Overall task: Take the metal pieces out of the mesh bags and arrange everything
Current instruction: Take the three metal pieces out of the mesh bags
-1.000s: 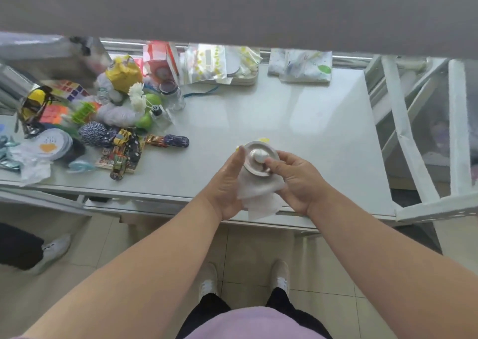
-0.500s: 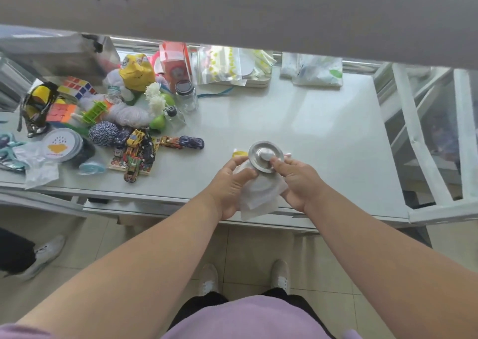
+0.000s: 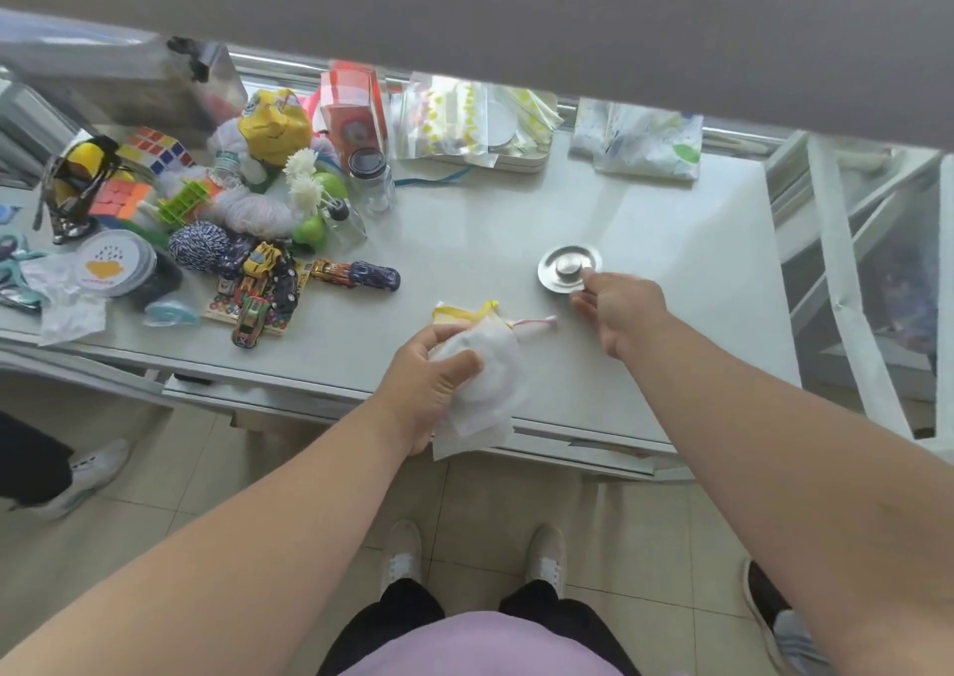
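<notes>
The right hand (image 3: pixel 617 309) is stretched forward and to the right over the pale grey desk (image 3: pixel 464 242), the forearm reaching in from the lower right. Its fingertips (image 3: pixel 588 278) are set against the near rim of a round, shiny metal disc with a raised centre (image 3: pixel 569 268), which is seen on the desk well right of the clutter. Whether the disc is still pinched or only touched cannot be told; the fingers are curled loosely rather than clenched.

The left hand (image 3: pixel 431 389) is held near the front edge of the desk, palm turned inward, the arm coming up from the lower left. Its grip is closed around crumpled white mesh bags with yellow and pink drawstrings (image 3: pixel 488 371), the thumb pressed across the fabric. The bags hang partly over the desk's front edge, and the drawstring ends are laid out toward the right hand.

On the left of the desk a heap of toys is gathered: small toy cars (image 3: pixel 356 275), colourful puzzle cubes (image 3: pixel 155 151) and a ball of blue-and-white twine (image 3: pixel 199 249).
</notes>
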The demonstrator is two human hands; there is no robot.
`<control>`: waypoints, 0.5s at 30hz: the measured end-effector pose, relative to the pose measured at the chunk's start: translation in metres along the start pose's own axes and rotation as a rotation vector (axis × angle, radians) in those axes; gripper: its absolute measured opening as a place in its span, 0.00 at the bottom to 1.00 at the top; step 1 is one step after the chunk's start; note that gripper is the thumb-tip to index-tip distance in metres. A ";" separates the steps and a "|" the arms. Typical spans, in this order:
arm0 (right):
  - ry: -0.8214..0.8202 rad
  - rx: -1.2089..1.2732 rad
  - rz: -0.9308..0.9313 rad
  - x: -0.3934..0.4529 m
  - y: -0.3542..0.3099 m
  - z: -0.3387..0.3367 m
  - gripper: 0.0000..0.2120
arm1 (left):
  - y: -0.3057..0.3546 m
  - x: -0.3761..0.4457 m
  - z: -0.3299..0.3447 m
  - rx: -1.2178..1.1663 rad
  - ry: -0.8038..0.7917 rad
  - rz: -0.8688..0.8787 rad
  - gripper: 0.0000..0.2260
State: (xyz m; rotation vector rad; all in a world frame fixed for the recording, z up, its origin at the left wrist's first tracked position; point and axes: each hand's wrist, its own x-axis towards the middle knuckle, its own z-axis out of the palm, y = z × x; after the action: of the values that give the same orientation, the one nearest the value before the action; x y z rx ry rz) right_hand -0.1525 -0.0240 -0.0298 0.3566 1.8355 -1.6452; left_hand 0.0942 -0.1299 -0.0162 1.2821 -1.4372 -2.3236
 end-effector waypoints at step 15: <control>-0.124 0.083 0.047 -0.058 0.016 -0.001 0.02 | 0.000 -0.002 -0.023 -0.190 -0.068 -0.005 0.20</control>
State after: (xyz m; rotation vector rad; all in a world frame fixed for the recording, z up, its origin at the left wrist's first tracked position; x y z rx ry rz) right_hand -0.0993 -0.0082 -0.0061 0.3242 1.6595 -1.6769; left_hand 0.1122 -0.1447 -0.0195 1.1672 -1.1973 -2.4599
